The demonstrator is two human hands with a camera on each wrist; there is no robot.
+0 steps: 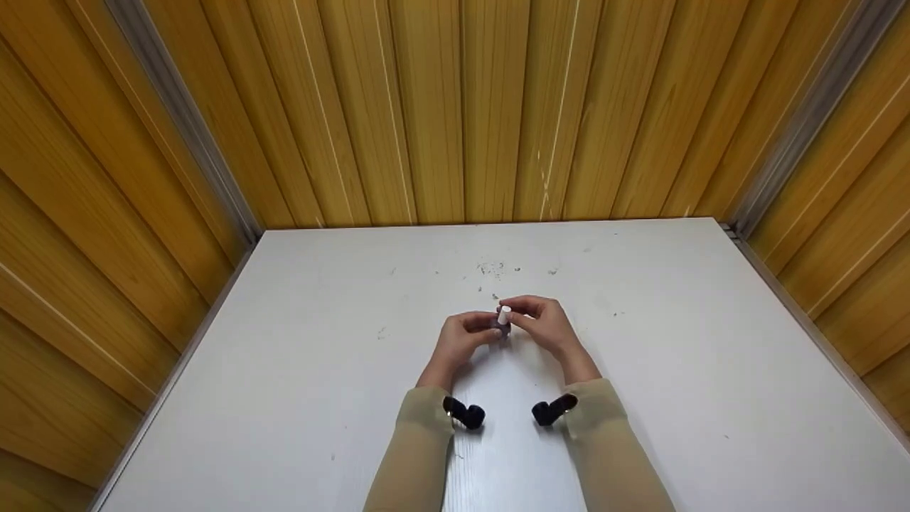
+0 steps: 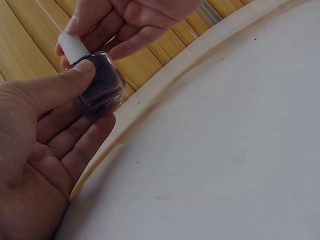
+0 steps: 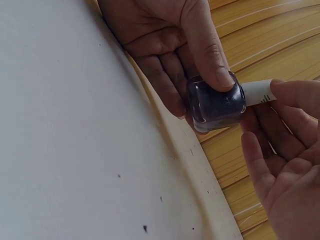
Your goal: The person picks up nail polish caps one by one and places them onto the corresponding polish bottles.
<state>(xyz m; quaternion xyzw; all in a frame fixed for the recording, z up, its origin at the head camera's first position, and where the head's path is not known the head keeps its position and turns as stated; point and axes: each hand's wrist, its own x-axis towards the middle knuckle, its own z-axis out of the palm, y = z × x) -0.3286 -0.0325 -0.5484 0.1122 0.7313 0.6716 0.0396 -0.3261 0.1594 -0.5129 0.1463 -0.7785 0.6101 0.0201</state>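
A small nail polish bottle [image 2: 104, 85] of clear glass with dark purple-blue polish is held between both hands above the table. My left hand [image 1: 458, 340] grips the glass body, thumb across its front and fingers behind. The white cap [image 3: 258, 92] sits on the bottle's neck. My right hand [image 1: 546, 326] pinches that cap near its end between thumb and fingers. In the head view the bottle stands nearly upright with the cap on top, partly hidden by fingers.
A white table [image 1: 298, 370] lies under the hands, with small dark marks [image 1: 490, 268] beyond them. Wood-patterned panels [image 1: 426, 107] rise at the back and both sides. A black wrist camera [image 1: 466, 413] sits on the left sleeve, another [image 1: 554, 410] on the right.
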